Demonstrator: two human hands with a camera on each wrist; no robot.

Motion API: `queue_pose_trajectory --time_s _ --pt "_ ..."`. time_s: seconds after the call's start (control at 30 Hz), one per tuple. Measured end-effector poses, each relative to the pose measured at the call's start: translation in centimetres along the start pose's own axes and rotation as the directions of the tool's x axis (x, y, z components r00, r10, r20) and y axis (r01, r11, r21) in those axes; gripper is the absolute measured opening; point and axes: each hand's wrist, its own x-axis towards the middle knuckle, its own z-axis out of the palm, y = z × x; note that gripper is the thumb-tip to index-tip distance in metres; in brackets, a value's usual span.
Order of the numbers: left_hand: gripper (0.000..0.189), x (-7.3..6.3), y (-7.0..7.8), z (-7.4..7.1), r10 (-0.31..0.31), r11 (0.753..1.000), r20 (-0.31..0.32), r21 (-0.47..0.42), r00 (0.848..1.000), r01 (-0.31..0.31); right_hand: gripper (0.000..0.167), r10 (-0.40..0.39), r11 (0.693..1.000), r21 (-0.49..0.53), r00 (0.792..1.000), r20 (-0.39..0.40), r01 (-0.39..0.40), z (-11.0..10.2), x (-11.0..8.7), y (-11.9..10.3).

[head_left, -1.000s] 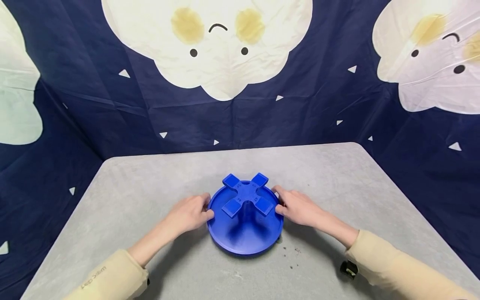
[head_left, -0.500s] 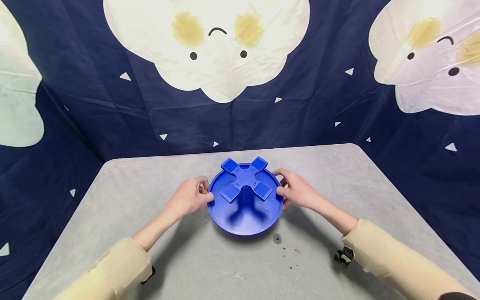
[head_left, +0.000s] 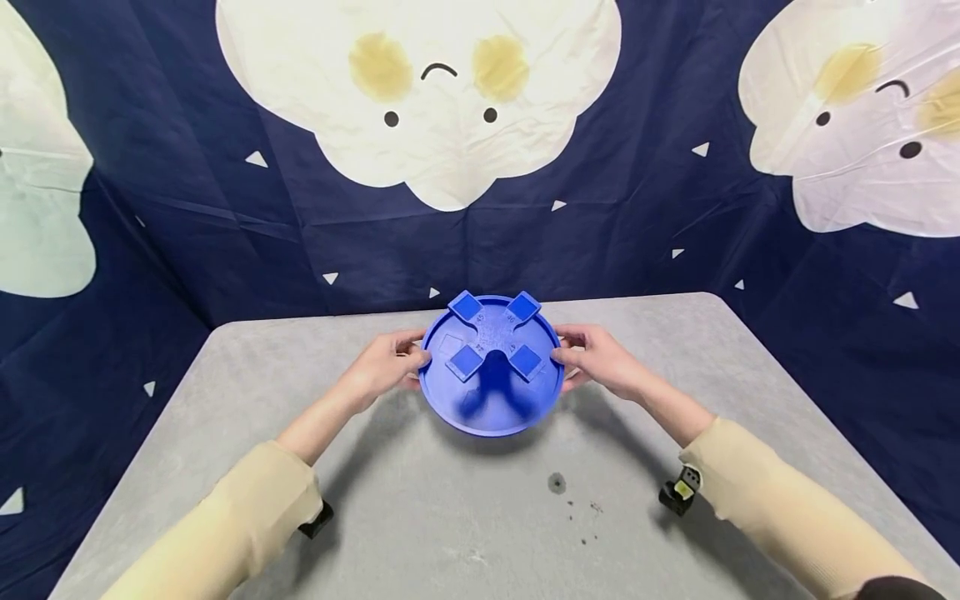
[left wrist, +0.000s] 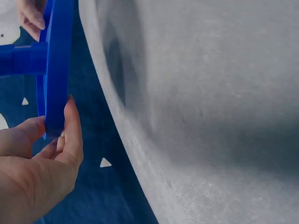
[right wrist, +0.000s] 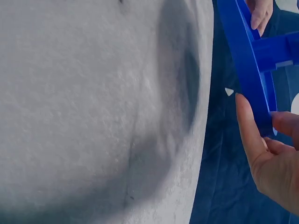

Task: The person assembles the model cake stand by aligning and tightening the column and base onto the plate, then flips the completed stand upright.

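A round blue tray-like base [head_left: 450,404] with a raised rim carries a central post topped by a four-armed blue cross [head_left: 497,329] with small numbers near its arms. My left hand [head_left: 385,364] pinches its left rim, thumb on the upper face and fingers beneath. On the opposite side my right hand [head_left: 606,361] grips the rim the same way. In the left wrist view the disc [left wrist: 58,70] shows edge-on, with the post [left wrist: 28,60] standing out from it. The right wrist view shows the disc [right wrist: 247,70] held apart from the tabletop, over its shadow.
The grey table [head_left: 420,517] has a dark round spot [head_left: 556,483] and several small specks at front right. Behind it hangs a navy cloth [head_left: 375,242] with white clouds and triangles. Small black devices sit under the left cuff [head_left: 296,492] and right cuff [head_left: 705,454].
Both hands have lifted the blue base and carried it away toward the table's far edge, uncovering the dark round spot. Their grip on the rim stays the same.
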Motion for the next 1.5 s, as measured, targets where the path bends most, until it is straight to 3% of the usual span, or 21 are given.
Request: queue_pose_trajectory --time_s 0.2,0.5,1.03,1.5 --pt "0.054 1.2 -0.1 -0.6 -0.019 0.999 0.048 -0.048 0.999 0.021 0.052 0.035 0.998 0.051 0.999 -0.001 -0.035 -0.8 0.8 0.1" --pt "0.052 1.8 0.1 -0.8 -0.027 0.999 0.024 -0.035 0.999 0.028 0.052 -0.004 0.998 0.058 0.999 -0.037 0.006 -1.5 1.4 -0.3" --pt "0.046 1.7 1.2 -1.5 0.137 0.986 0.012 -0.094 0.990 -0.136 0.049 -0.154 0.983 0.087 0.984 -0.085 0.162 -1.9 1.5 -1.0" --pt "0.040 1.7 1.8 -1.7 0.173 0.981 -0.018 -0.082 0.985 -0.174 0.043 -0.206 0.975 0.066 0.972 -0.113 0.214 -2.1 1.6 -1.3"
